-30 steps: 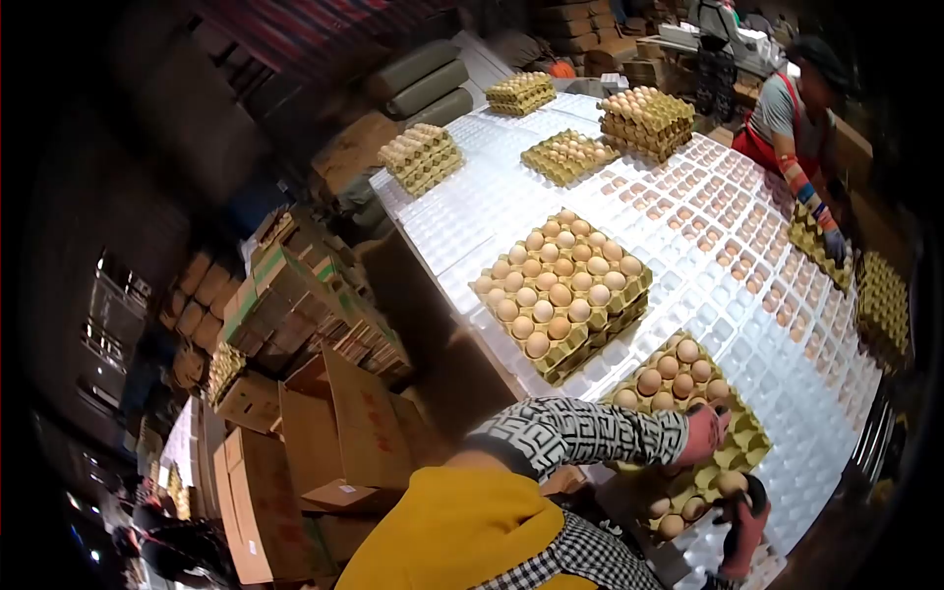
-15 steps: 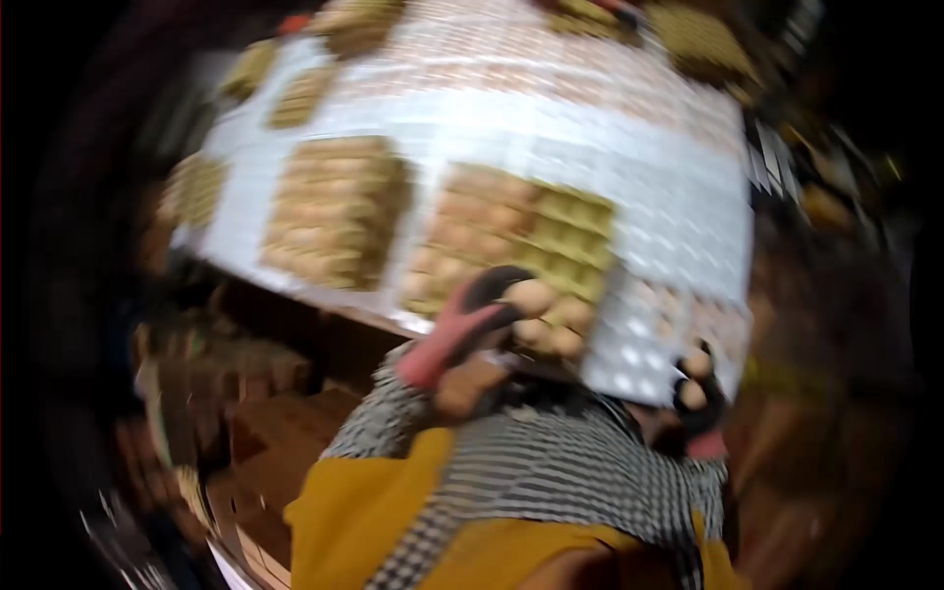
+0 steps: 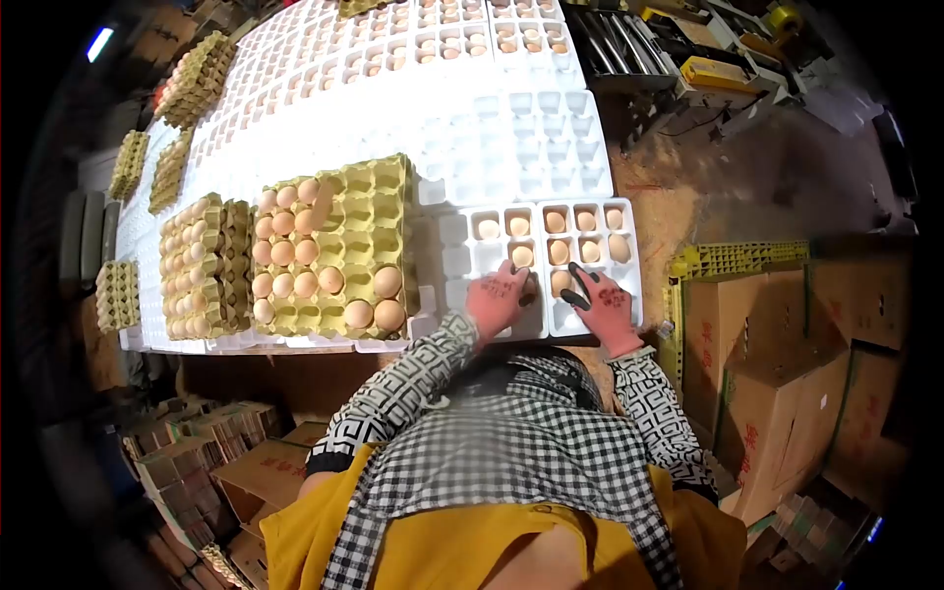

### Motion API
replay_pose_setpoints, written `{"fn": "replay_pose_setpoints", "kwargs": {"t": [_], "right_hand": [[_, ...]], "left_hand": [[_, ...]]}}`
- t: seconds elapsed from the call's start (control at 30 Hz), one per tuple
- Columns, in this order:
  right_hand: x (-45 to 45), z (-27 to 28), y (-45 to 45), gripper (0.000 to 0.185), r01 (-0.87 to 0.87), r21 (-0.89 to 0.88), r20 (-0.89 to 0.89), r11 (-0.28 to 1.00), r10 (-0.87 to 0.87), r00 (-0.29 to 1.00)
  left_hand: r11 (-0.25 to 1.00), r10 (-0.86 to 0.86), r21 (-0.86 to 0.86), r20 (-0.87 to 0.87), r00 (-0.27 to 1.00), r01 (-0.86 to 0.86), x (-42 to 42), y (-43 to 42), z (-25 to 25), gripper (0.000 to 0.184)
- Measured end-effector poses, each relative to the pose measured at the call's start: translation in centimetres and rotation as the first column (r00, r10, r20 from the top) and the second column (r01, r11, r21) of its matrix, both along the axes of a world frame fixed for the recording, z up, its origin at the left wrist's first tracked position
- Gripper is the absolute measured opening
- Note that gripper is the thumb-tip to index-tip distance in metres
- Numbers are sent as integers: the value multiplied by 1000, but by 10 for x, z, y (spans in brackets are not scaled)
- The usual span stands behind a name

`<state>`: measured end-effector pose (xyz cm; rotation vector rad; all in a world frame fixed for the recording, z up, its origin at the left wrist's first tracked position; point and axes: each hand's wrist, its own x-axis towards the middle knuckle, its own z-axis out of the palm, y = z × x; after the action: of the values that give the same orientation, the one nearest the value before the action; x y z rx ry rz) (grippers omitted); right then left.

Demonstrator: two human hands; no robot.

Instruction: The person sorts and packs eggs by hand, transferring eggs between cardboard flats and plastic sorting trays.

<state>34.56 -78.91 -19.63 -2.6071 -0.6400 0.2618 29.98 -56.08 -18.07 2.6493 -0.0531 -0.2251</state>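
White plastic tray cells (image 3: 548, 324) at the table's near right corner hold several eggs. My left hand (image 3: 499, 301), in a pink glove with dark fingertips, is over the left cells, its fingers curled round an egg (image 3: 529, 288) partly hidden by them. Beside it, my right hand (image 3: 604, 307), gloved alike, has its thumb and forefinger on either side of another egg (image 3: 561, 282) in a cell. Left of both hands lies a yellow-green egg tray (image 3: 364, 231), with eggs on its left side and a few at its near right corner.
Stacked egg trays (image 3: 205, 265) stand farther left, with more stacks behind. White trays (image 3: 556, 143), some filled with eggs, cover the table. Cardboard boxes (image 3: 777, 423) and a yellow crate (image 3: 728, 258) are at right; a roller machine (image 3: 615, 44) is behind. More boxes (image 3: 265, 472) sit lower left.
The view has swung toward the table's right end. Both hands have moved from the yellow-green tray to the white cells, where the eggs they carried are now down at the cells.
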Motion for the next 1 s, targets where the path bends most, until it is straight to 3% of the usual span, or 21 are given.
{"fn": "replay_pose_setpoints", "kwargs": {"t": [0.03, 0.1, 0.17, 0.23, 0.27, 0.3, 0.33, 0.37, 0.4, 0.43, 0.47, 0.5, 0.53, 0.57, 0.67, 0.7, 0.8, 0.93, 1.0], "right_hand": [[4, -1, -1, 55, -1, 92, 31, 996, -1, 1000], [6, -21, -9, 49, -23, 245, 289, 969, -50, 956], [6, -49, -17, 54, -55, 198, 328, 979, -13, 944], [9, -47, -22, 54, 64, 210, 362, 976, -138, 922], [25, -44, -25, 51, 159, 302, 331, 940, -260, 907], [39, -41, -20, 49, 357, 207, 417, 911, -412, 810], [55, -38, -22, 51, 380, 165, 407, 910, -413, 814], [65, -30, -25, 51, 411, -108, 89, 905, -403, 911], [85, -124, -70, 46, 298, -221, 327, 928, -218, 920], [81, -137, -73, 39, 176, -5, 569, 984, -142, 810], [90, -146, -84, 41, 182, -13, 471, 983, -154, 868], [101, -155, -95, 43, 192, -24, 368, 981, -170, 914], [112, -163, -103, 45, 206, -40, 264, 978, -188, 946], [103, -88, -69, 43, 222, -161, 168, 962, -195, 966], [129, -103, -72, 44, 201, -291, 215, 935, -141, 966], [135, -106, -70, 44, 189, -321, 213, 928, -123, 969], [143, -114, -69, 45, 157, -384, 209, 910, -80, 975], [139, -119, -72, 57, 161, -154, 270, 975, -115, 956], [121, -126, -71, 65, 172, -12, 292, 985, -161, 943]], "left_hand": [[997, 35, -66, 142, 989, -26, -1, 2, 3, 44], [985, 139, -158, 481, 866, -71, 7, 14, -12, 39], [992, 111, -114, 525, 844, -60, 23, 28, -19, 40], [995, -58, 98, 366, 929, 24, 36, 41, -33, 45], [992, -54, 125, 400, 915, 4, 37, 43, -38, 44], [987, -46, 159, 425, 904, -24, 32, 44, -34, 43], [997, -25, 83, 407, 913, -9, 28, 41, -20, 42], [996, -80, 67, 531, 843, 52, 23, 34, -12, 45], [996, -78, 10, 536, 841, 86, 14, 34, 2, 43], [991, -76, -48, 540, 838, 121, 5, 32, 15, 41], [995, -72, 6, 708, 703, 95, 2, 30, 21, 36], [962, -61, -164, 649, 758, 218, -14, 38, 64, 32], [959, -60, -187, 597, 800, 211, -28, 44, 83, 34], [945, -72, -230, 543, 836, 231, -37, 54, 96, 36], [952, 109, -298, 545, 831, 70, -68, 100, 114, 36], [971, 123, -236, 612, 782, 33, -78, 117, 116, 42], [972, 209, -208, 561, 801, -109, -117, 167, 124, 51], [909, 413, -177, 490, 768, -376, -168, 209, 118, 56], [906, 416, -145, 490, 766, -399, -185, 220, 116, 56]]}}
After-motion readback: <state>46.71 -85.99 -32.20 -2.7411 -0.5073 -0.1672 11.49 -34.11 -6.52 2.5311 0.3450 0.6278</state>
